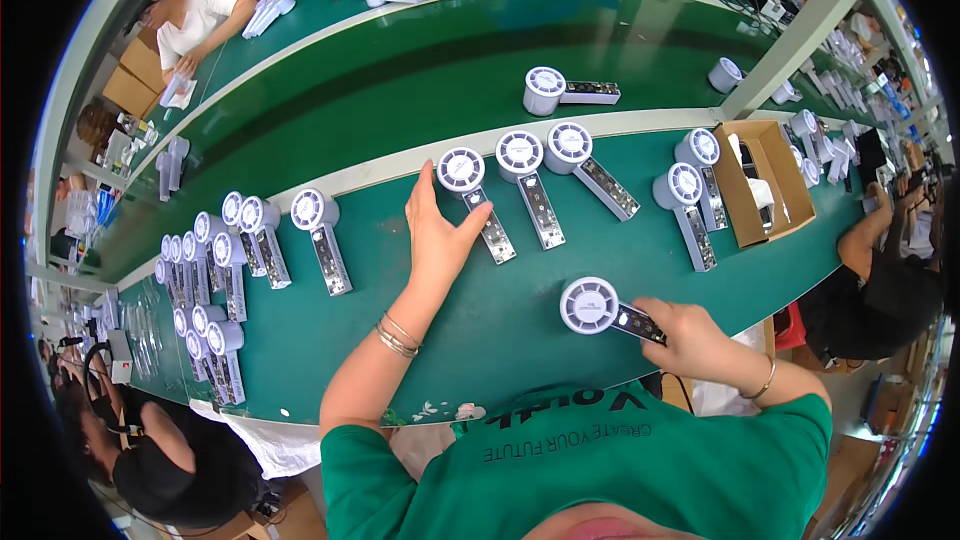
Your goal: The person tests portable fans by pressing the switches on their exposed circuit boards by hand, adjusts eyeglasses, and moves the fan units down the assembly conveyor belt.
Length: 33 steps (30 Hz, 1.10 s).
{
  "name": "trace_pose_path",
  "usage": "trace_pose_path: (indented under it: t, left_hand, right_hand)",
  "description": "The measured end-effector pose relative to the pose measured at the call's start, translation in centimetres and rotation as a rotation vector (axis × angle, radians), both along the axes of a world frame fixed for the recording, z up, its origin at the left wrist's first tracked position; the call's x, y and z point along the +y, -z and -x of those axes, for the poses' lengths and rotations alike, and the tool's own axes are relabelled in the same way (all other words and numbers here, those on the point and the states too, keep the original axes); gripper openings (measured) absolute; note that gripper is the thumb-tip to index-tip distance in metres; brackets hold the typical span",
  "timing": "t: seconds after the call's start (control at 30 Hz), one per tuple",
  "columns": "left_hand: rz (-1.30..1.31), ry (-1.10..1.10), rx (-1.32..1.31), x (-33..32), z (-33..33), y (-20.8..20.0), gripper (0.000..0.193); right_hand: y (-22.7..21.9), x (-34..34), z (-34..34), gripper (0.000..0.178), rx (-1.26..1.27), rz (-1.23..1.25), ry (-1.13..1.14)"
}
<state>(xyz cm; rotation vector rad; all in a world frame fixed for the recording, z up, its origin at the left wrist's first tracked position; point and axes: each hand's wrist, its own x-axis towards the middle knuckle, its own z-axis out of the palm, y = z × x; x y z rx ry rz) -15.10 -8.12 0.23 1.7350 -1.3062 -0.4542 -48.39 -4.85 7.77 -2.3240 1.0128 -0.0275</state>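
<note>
My right hand [690, 338] is closed around the handle end of a pale lilac handheld fan [589, 306]. Its round head points left, and a dark circuit board shows along the handle. My left hand [440, 230] reaches over the bench with thumb and fingers spread. Between them lies another handheld fan [461, 170]; the thumb overlaps its handle, and whether it presses on it I cannot tell. Just right of that lie two more such fans, a straight one [520, 153] and a slanted one [570, 144], boards exposed.
Several similar fans [228, 250] crowd the left of the green bench [400, 380]. An open cardboard box [765, 185] stands at the right beside two fans [686, 186]. Beyond the pale rail, one fan [545, 90] lies on a green strip. Other people sit nearby.
</note>
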Motion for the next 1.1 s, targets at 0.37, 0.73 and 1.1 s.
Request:
trace_pose_path:
  t: [0.37, 0.73, 1.1]
  left_hand:
    - [0.043, 0.129, 0.087, -2.1, -1.8, -0.2, 0.082]
    - [-0.135, 0.307, 0.25, 2.6, -3.7, 0.3, 0.083]
    - [-0.081, 0.341, 0.311, 1.9, -3.1, 0.4, 0.084]
  right_hand:
    - [-0.1, -0.5, -0.9, 0.042, -0.105, -0.012, 0.022]
    - [-7.0, 0.4, -8.4, 0.074, -0.812, 0.518, 0.574]
    - [-5.4, -1.3, -1.7, 0.04, -0.31, -0.041, -0.064]
